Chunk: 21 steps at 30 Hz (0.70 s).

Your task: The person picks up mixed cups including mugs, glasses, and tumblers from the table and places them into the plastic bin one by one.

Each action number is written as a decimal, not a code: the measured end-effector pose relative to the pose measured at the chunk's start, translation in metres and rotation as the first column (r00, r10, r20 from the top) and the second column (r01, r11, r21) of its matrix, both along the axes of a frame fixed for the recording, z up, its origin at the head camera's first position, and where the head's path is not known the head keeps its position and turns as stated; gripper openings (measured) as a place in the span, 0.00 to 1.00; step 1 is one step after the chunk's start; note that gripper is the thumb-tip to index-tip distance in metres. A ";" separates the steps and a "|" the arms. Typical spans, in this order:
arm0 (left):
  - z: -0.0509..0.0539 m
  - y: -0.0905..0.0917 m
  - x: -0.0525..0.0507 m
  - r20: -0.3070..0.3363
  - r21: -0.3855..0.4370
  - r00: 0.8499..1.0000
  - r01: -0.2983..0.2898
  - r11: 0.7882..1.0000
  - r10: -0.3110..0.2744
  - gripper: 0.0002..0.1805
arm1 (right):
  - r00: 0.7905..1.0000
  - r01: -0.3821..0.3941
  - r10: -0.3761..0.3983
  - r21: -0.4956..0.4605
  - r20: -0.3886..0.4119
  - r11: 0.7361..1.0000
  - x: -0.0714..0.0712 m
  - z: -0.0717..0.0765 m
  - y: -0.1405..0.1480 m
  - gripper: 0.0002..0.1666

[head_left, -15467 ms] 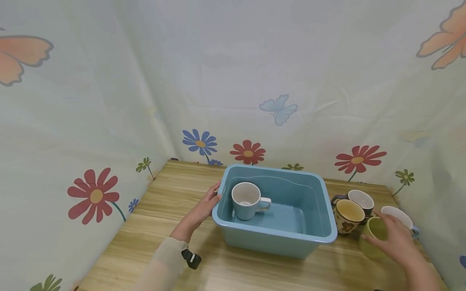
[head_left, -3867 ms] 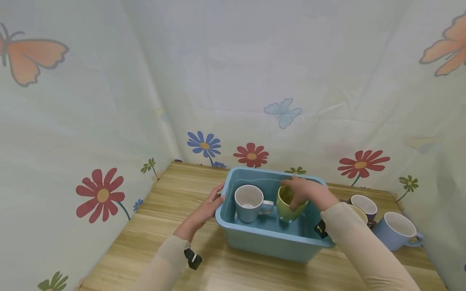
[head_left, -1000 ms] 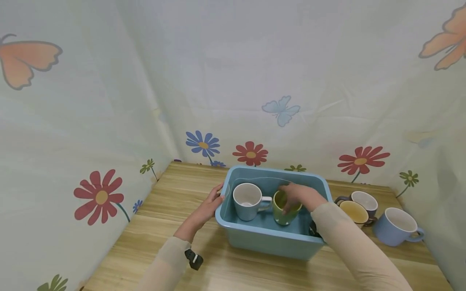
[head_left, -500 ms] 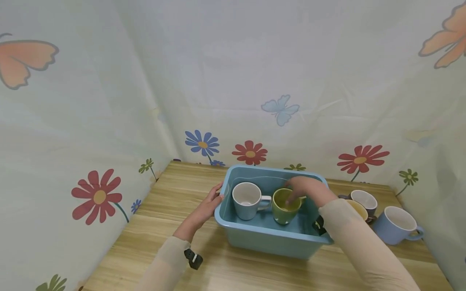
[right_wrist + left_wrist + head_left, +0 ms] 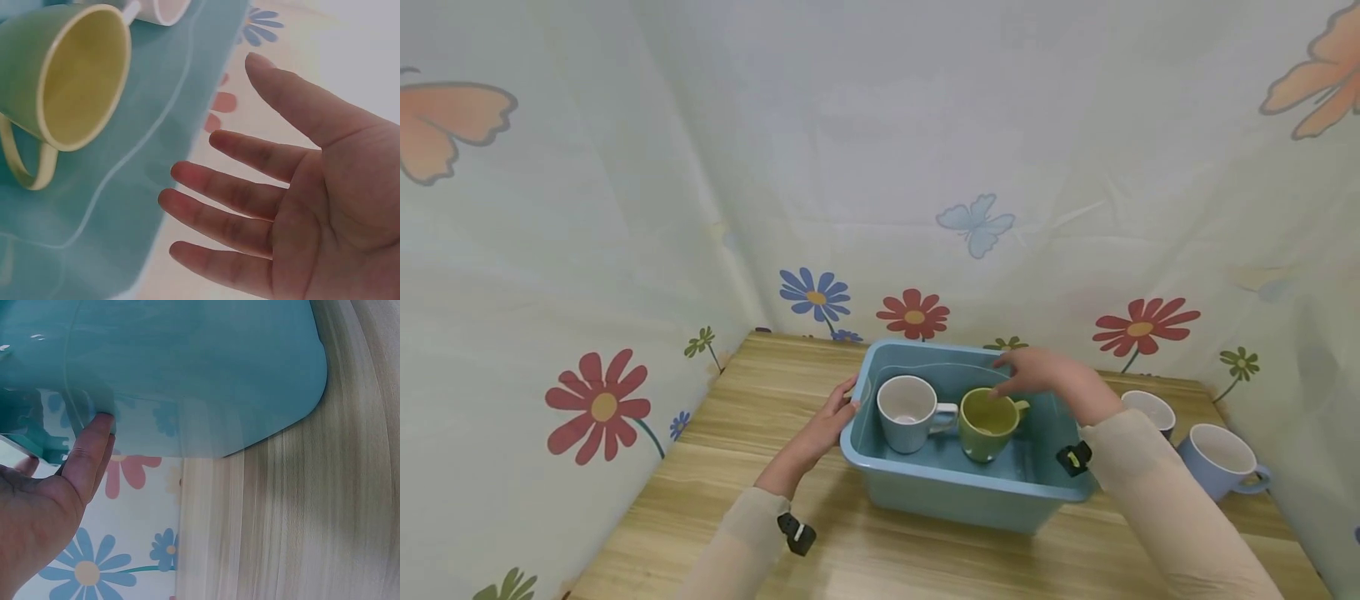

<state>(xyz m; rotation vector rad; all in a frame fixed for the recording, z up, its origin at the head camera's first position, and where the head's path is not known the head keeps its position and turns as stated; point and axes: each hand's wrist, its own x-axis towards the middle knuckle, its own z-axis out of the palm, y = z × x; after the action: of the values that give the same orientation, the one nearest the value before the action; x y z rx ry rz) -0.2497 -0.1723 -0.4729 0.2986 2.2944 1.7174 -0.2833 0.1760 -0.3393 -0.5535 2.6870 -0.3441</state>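
My left hand rests against the left end of a blue plastic tub. In the left wrist view its nearly straight fingers touch the outer wall beneath the rim. Inside the tub a grey-blue mug with a pale interior stands upright at the left. Beside it is an upright green mug, handle pointing to the back right. Over the tub's back right hovers my right hand. Its fingers are spread and hold nothing, apart from the green mug in the right wrist view.
On the wooden table, right of the tub, stand a dark mug with a pale interior and a light blue mug. The right forearm hides part of that area. A flowered curtain hangs behind the table.
The right hand set the green mug from the right side into the tub, turned it, then let go. It has lifted up and right. The left hand keeps its place on the tub.
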 end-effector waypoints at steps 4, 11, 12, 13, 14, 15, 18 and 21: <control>0.000 0.000 0.000 0.004 -0.001 1.000 0.004 1.000 -0.004 0.33 | 1.000 0.019 -0.020 -0.053 -0.008 0.998 0.008 0.010 0.006 0.38; 0.000 0.000 0.001 0.007 0.013 1.000 -0.007 1.000 0.006 0.34 | 0.997 -0.002 -0.005 -0.093 -0.073 0.996 0.019 0.022 0.018 0.38; 0.000 0.000 0.001 0.007 0.013 1.000 -0.005 1.000 0.005 0.34 | 0.997 -0.001 -0.007 -0.100 -0.079 0.995 0.020 0.023 0.020 0.38; 0.000 0.000 0.000 0.008 0.014 1.000 -0.004 1.000 0.004 0.34 | 0.996 0.000 -0.009 -0.106 -0.086 0.994 0.023 0.024 0.022 0.39; -0.001 0.000 0.000 0.007 0.010 1.000 -0.003 1.000 0.003 0.34 | 0.996 0.000 -0.011 -0.115 -0.094 0.993 0.025 0.025 0.025 0.39; -0.001 0.000 0.000 0.012 0.009 1.000 -0.004 1.000 0.004 0.34 | 0.995 0.001 -0.013 -0.122 -0.104 0.992 0.027 0.026 0.027 0.39; 0.000 0.000 0.001 0.008 0.009 1.000 0.001 1.000 -0.001 0.34 | 0.991 0.001 -0.021 -0.145 -0.135 0.989 0.033 0.027 0.035 0.39; 0.000 0.001 0.002 0.005 0.007 1.000 -0.006 1.000 0.006 0.34 | 0.985 0.006 -0.038 -0.184 -0.170 0.983 0.041 0.027 0.044 0.39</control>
<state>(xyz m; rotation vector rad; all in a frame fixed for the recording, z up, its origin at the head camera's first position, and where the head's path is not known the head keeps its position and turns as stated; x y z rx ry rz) -0.2472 -0.1718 -0.4724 0.2892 2.2889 1.7275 -0.2423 0.2196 -0.3128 -0.6333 2.8479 -0.5780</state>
